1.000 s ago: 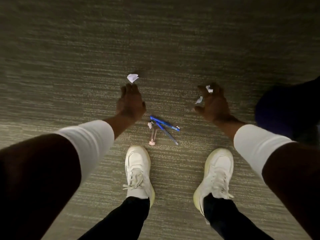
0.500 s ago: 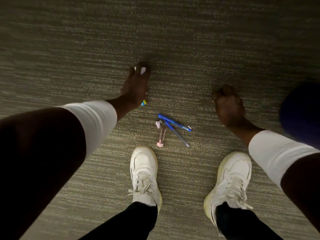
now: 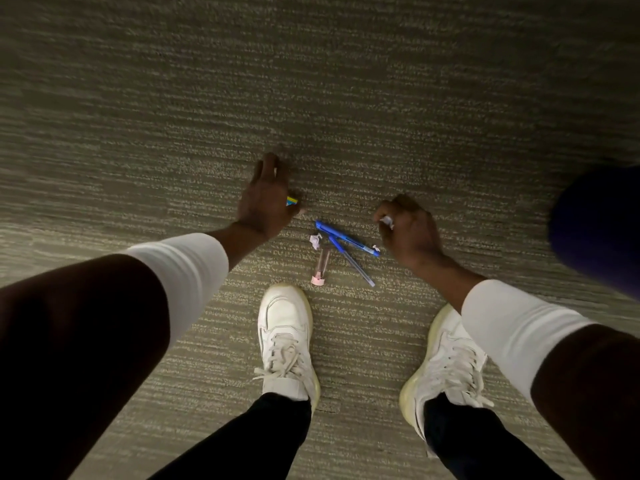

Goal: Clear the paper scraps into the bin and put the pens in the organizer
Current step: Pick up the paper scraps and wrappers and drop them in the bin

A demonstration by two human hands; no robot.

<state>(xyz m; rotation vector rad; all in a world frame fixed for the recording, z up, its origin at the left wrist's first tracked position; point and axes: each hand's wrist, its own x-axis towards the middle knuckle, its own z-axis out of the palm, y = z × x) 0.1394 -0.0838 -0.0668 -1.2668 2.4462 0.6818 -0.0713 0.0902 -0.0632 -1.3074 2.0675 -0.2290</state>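
Underfoot, a grey-green striped carpet (image 3: 346,98) fills the head view, and everything else lies on it or hangs above it. At the right edge a dark blue rounded object (image 3: 599,223) shows only in part; what it is cannot be told. Two white sneakers (image 3: 285,337) stand at the bottom of the view, toes pointing up the frame, with black trouser legs (image 3: 249,441) rising from them. Two arms in white sleeves (image 3: 187,268) reach down from either side.

Left hand (image 3: 265,199) hangs palm down over the carpet, up and to the left of the pens, fingers drawn loosely together; a small blue and yellow bit (image 3: 292,201) peeks out at its thumb side and a sliver of white shows between the fingertips, but how tightly it grips cannot be told. Right hand (image 3: 408,233) is curled into a fist just right of the pens, pinching a white paper scrap (image 3: 387,221) at its thumb side.

Between the hands, in front of the left shoe, two blue pens (image 3: 346,239) lie crossed in a narrow V. Just left of them lies a clear pink-capped tube (image 3: 320,268), with a crumpled paper scrap (image 3: 315,240) at its upper end. A tiny white shred (image 3: 375,248) touches the right tip of the upper pen.
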